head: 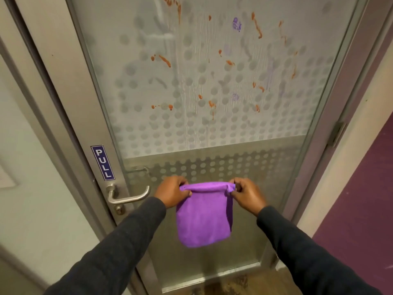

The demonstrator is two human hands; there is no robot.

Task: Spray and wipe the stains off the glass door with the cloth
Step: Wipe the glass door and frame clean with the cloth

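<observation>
The glass door [276,167] fills the view, frosted with a dot pattern. Orange stains [165,60] and purple smears [236,24] are scattered over its upper half, with wet streaks running down the middle. Below them a folded purple cloth [204,218] hangs in front of the lower glass. My left hand [172,191] pinches its top left corner and my right hand [247,195] pinches its top right corner, holding it stretched between them. No spray bottle is in view.
A metal lever handle [129,196] with a keyhole below sits on the left door frame, under a blue PULL sign [103,162]. A hinge [337,133] is on the right frame. A purple wall [361,209] stands at the right.
</observation>
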